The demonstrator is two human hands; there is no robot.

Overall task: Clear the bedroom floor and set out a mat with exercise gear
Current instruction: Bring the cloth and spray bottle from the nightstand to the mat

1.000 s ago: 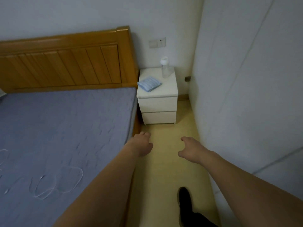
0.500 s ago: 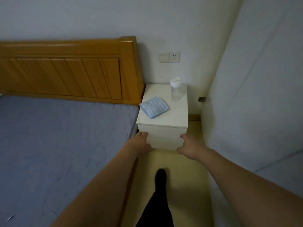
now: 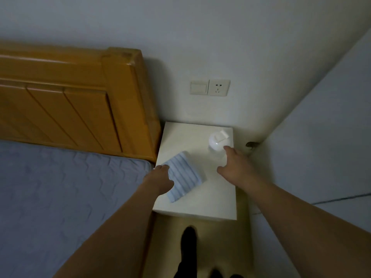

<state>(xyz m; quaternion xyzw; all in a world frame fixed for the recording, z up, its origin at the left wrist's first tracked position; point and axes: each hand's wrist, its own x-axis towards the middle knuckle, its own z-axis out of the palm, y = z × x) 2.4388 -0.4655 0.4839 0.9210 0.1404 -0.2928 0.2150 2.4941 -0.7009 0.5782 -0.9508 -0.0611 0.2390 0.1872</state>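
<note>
A folded blue-and-white striped towel (image 3: 185, 175) lies on the white nightstand (image 3: 212, 199). My left hand (image 3: 160, 178) rests on the towel's left edge, its fingers curled over the cloth; I cannot see a firm grip. A clear water bottle with a white cap (image 3: 217, 142) stands at the nightstand's back right. My right hand (image 3: 235, 167) is open just in front of the bottle, with the fingertips at its side and the thumb spread.
The bed with a grey-blue mattress (image 3: 60, 187) and a wooden headboard (image 3: 80, 101) fills the left. A white wall (image 3: 321, 157) closes the right side. A narrow strip of floor (image 3: 166, 237) holds my dark-clad feet. A switch and socket (image 3: 209, 88) sit on the back wall.
I have stepped up to the nightstand. Both hands have gone from in front of its drawers to above its top, the left onto the towel, the right to the bottle.
</note>
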